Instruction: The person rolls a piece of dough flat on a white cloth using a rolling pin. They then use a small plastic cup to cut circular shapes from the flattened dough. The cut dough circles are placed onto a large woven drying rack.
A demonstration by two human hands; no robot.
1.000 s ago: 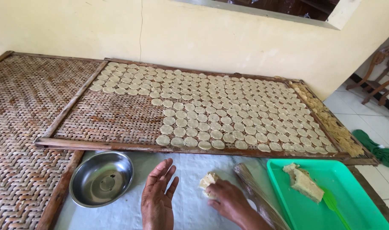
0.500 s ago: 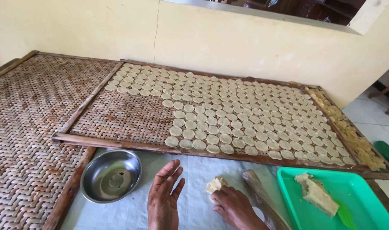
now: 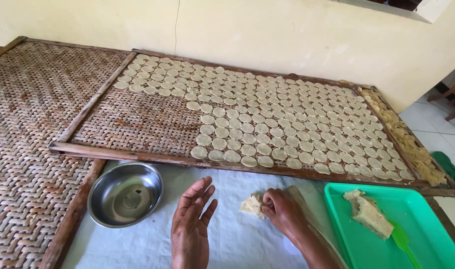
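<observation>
In the head view, at the lower middle of the frame, our right hand pinches a small pale lump of dough against the white cloth, fingers closed narrowly around its right edge. Our left hand lies just left of it, open and flat with the fingers spread, holding nothing and not touching the lump.

At the lower left sits a steel bowl, empty as far as we can see. At the lower right a green tray holds a bigger block of dough and a green scraper.

Across the middle of the frame lies a woven drying rack in a wooden frame. Rows of thin round discs cover its right side and top edge, roughly three quarters of the mat by our judgement. The lower left patch of the rack is bare, so that part remains to be filled. A second woven mat at the far left has no discs on it. With the block on the tray barely used up, we judge plenty of dough is left.
</observation>
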